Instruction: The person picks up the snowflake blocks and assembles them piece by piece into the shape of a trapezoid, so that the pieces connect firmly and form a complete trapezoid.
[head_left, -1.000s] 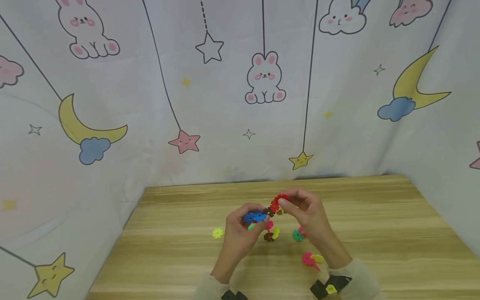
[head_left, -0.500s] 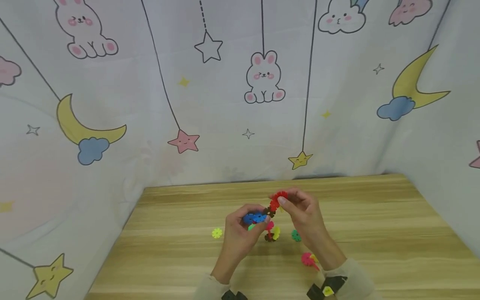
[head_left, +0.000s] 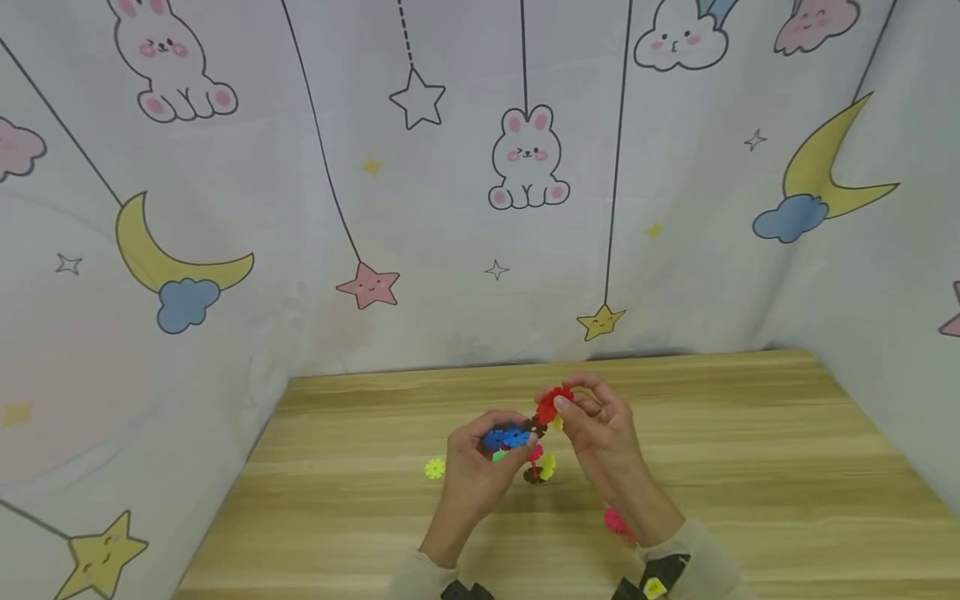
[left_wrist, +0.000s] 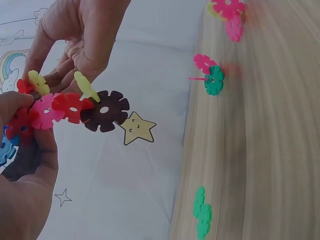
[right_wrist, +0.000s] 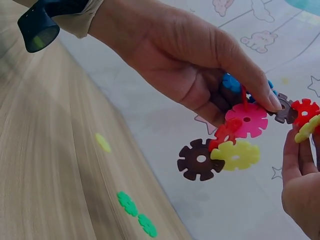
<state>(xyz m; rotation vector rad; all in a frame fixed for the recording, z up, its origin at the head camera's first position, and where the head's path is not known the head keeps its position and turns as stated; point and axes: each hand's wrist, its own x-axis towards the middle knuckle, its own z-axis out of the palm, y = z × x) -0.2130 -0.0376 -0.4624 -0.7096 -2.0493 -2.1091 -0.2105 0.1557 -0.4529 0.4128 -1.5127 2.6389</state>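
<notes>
Above the table, both hands hold one chain of interlocking plastic snowflake discs. In the head view my left hand (head_left: 476,467) grips its blue discs (head_left: 506,437) between thumb and fingers. My right hand (head_left: 606,433) pinches the red discs (head_left: 553,403) at the other end, its thumb on their face. A dark brown disc (right_wrist: 283,109) links the two parts in the right wrist view. From the left-hand part hangs a branch with a pink disc (right_wrist: 246,120), a yellow disc (right_wrist: 236,155) and another brown disc (right_wrist: 201,159). The palms hide some discs.
A loose yellow disc (head_left: 435,468) lies left of the hands. Two joined green discs (left_wrist: 202,215), a green-and-pink cluster (left_wrist: 214,80) and a pink cluster (head_left: 617,521) also lie on the wooden table (head_left: 337,517). A printed cloth (head_left: 450,208) hangs behind.
My right hand has shifted slightly left, bringing the red discs nearer my left hand. Its forearm now covers most of the green-and-pink cluster in the head view. The left hand keeps its grip.
</notes>
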